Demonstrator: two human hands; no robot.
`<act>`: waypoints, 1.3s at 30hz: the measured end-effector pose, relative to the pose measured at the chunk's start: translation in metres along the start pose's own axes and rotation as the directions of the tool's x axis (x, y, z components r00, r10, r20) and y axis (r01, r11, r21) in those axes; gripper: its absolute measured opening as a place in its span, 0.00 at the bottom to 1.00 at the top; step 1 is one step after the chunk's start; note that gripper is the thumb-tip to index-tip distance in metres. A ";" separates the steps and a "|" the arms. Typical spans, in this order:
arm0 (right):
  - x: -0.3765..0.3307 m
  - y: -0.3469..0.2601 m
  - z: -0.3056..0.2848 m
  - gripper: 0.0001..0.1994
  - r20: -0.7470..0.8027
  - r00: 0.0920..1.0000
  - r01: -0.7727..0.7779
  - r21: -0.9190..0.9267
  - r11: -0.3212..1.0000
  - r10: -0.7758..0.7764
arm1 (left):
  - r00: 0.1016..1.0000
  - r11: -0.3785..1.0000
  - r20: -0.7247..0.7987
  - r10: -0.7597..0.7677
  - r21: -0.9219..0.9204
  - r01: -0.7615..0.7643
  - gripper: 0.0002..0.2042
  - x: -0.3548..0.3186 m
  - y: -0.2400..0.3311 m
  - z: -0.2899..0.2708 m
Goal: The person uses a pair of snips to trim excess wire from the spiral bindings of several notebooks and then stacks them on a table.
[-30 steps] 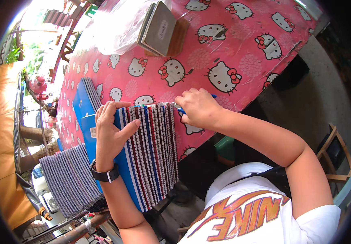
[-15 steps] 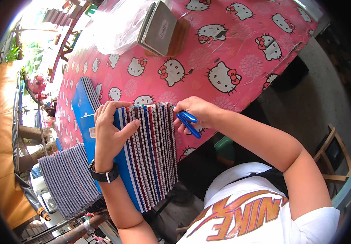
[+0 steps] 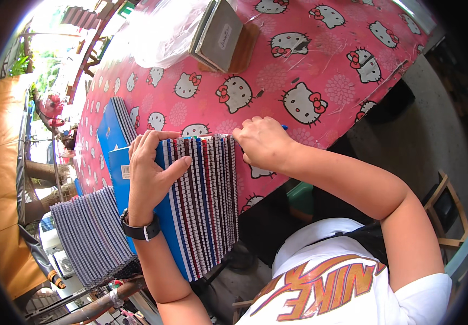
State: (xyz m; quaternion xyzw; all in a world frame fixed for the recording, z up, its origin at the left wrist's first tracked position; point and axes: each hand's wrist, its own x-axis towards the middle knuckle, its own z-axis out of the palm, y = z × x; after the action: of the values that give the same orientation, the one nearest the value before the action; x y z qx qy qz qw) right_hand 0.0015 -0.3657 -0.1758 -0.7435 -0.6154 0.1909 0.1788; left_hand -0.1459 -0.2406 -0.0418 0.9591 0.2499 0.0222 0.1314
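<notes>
A thick row of coil-bound notebooks [image 3: 204,200] stands on edge in front of me, coils facing up, with a blue cover at its left side. My left hand [image 3: 155,168], with a black watch on the wrist, grips the row's left far corner, its thumb lying on the coils. At the far right corner, my right hand [image 3: 263,142] is closed around blue-handled pliers [image 3: 284,128]. Only a small blue end shows past the knuckles; the jaws are hidden.
More blue notebooks [image 3: 115,122] lean behind my left hand. Another coil-bound stack [image 3: 90,235] sits at the left. A pink cat-print cloth covers the table [image 3: 337,89]. Farther back are grey-covered boards [image 3: 223,40] on a brown base and a clear plastic bag [image 3: 163,40].
My right hand has turned over, knuckles now up, and the blue handles have swung from pointing at me to mostly hidden beyond the hand. My left hand keeps its place.
</notes>
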 end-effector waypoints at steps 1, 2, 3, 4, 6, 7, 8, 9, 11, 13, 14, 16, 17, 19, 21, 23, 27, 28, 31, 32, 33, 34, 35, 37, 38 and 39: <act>0.001 0.001 0.001 0.12 -0.031 0.999 0.032 -0.014 0.999 -0.032 | 1.000 1.000 0.004 0.004 0.004 -0.004 0.21 0.001 0.000 0.000; 0.001 -0.001 -0.002 0.12 -0.027 0.999 0.037 -0.013 0.999 -0.037 | 1.000 1.000 0.008 0.002 0.010 -0.002 0.21 0.000 -0.001 -0.001; 0.001 -0.002 -0.009 0.12 0.053 0.999 0.004 0.062 0.998 -0.007 | 1.000 1.000 0.008 -0.004 0.009 0.004 0.21 -0.001 -0.002 0.000; 0.001 -0.003 -0.012 0.11 0.134 0.991 -0.035 0.133 0.990 0.017 | 1.000 1.000 0.001 -0.004 0.017 0.004 0.21 -0.002 -0.003 0.001; 0.004 0.004 -0.005 0.11 0.191 0.976 -0.166 0.344 0.924 0.104 | 1.000 1.000 -0.007 0.009 0.022 -0.009 0.21 0.000 0.001 0.002; 0.005 0.009 -0.002 0.12 0.264 0.949 -0.291 0.528 0.798 0.171 | 1.000 1.000 0.006 -0.004 0.016 0.004 0.21 0.001 0.003 0.003; 0.009 0.012 -0.001 0.14 0.485 0.856 -0.505 0.703 0.501 0.182 | 1.000 1.000 0.015 -0.017 0.011 0.017 0.21 0.001 0.004 0.002; 0.008 0.013 0.003 0.14 0.481 0.857 -0.504 0.702 0.503 0.185 | 1.000 1.000 0.011 -0.013 0.010 0.013 0.21 0.001 0.004 0.003; 0.002 0.012 0.009 0.16 0.593 0.797 -0.584 0.805 -0.104 0.116 | 0.999 0.999 -0.029 0.036 -0.015 -0.037 0.20 -0.001 0.002 0.004; 0.000 0.012 0.006 0.18 0.578 0.804 -0.580 0.814 -0.025 0.139 | 1.000 1.000 0.001 -0.001 -0.003 0.001 0.22 0.000 0.001 0.002; 0.002 0.014 -0.001 0.19 0.535 0.826 -0.563 0.773 0.292 0.174 | 1.000 0.998 -0.021 0.002 -0.067 -0.004 0.25 0.000 0.001 0.001; -0.009 0.017 -0.014 0.21 0.268 0.947 -0.289 0.480 0.828 0.176 | 0.991 0.950 -0.115 0.071 -0.294 -0.102 0.28 -0.010 0.000 -0.007; -0.017 0.021 -0.021 0.21 0.184 0.960 -0.265 0.361 0.894 0.211 | 0.989 0.951 -0.143 0.046 -0.296 -0.087 0.28 -0.021 0.000 -0.018; -0.034 0.053 -0.024 0.16 -0.237 0.943 -0.223 0.065 0.973 0.232 | 0.936 0.904 -0.343 0.080 -0.370 -0.213 0.29 -0.055 0.005 -0.037; -0.042 0.091 -0.028 0.18 -0.417 0.896 -0.268 -0.229 0.936 0.155 | 0.815 0.908 -0.577 0.052 -0.313 -0.279 0.26 -0.128 -0.010 -0.056; -0.051 0.124 -0.035 0.20 -0.441 0.876 -0.319 -0.230 0.920 0.194 | 0.393 0.898 -0.885 -0.250 -0.363 -0.246 0.20 -0.191 -0.017 -0.030; -0.056 0.126 -0.041 0.21 -0.436 0.881 -0.269 -0.136 0.953 0.186 | -0.191 0.633 -0.604 -0.773 -0.755 -0.173 0.13 -0.307 -0.054 0.095; -0.055 0.116 -0.040 0.21 -0.432 0.878 -0.289 -0.137 0.947 0.206 | -0.149 0.415 -0.388 -0.910 -0.872 -0.260 0.12 -0.295 -0.031 0.126; -0.062 0.095 -0.035 0.19 -0.590 0.807 0.010 0.003 1.000 -0.006 | 0.316 -0.277 0.125 -0.940 -0.822 -0.498 0.19 -0.262 0.000 0.200; -0.068 0.086 -0.033 0.17 -0.529 0.846 0.077 0.245 0.967 0.067 | 0.400 -0.347 0.147 -0.904 -0.800 -0.489 0.21 -0.244 0.012 0.206; -0.071 0.078 -0.024 0.16 -0.309 0.945 0.069 0.510 0.857 0.108 | 0.479 -0.412 0.165 -0.862 -0.779 -0.472 0.22 -0.234 0.019 0.207; -0.073 0.069 -0.010 0.16 -0.066 0.994 -0.009 0.726 0.687 0.082 | 0.471 -0.408 0.161 -0.867 -0.772 -0.487 0.22 -0.233 0.018 0.208; -0.077 0.054 0.002 0.15 0.065 0.998 -0.048 0.748 0.662 -0.001 | 0.477 -0.408 0.156 -0.865 -0.773 -0.486 0.22 -0.233 0.015 0.208; -0.083 0.024 0.022 0.18 0.456 0.883 -0.370 0.823 0.431 -0.114 | 0.522 -0.410 0.130 -0.843 -0.783 -0.468 0.23 -0.227 0.015 0.201; -0.084 0.004 0.030 0.22 0.458 0.869 -0.368 0.850 0.376 -0.186 | 0.505 -0.371 0.104 -0.857 -0.805 -0.464 0.22 -0.227 0.010 0.204; -0.084 -0.011 0.037 0.28 0.497 0.836 -0.437 0.860 0.264 -0.235 | 0.483 -0.332 0.087 -0.871 -0.829 -0.450 0.22 -0.227 0.009 0.204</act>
State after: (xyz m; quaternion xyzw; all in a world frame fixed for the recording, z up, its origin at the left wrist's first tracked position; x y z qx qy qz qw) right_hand -0.0403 -0.4457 -0.1969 -0.4345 -0.3426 0.7323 0.3969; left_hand -0.3183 -0.4071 -0.2308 0.1924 0.3970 0.5768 0.6875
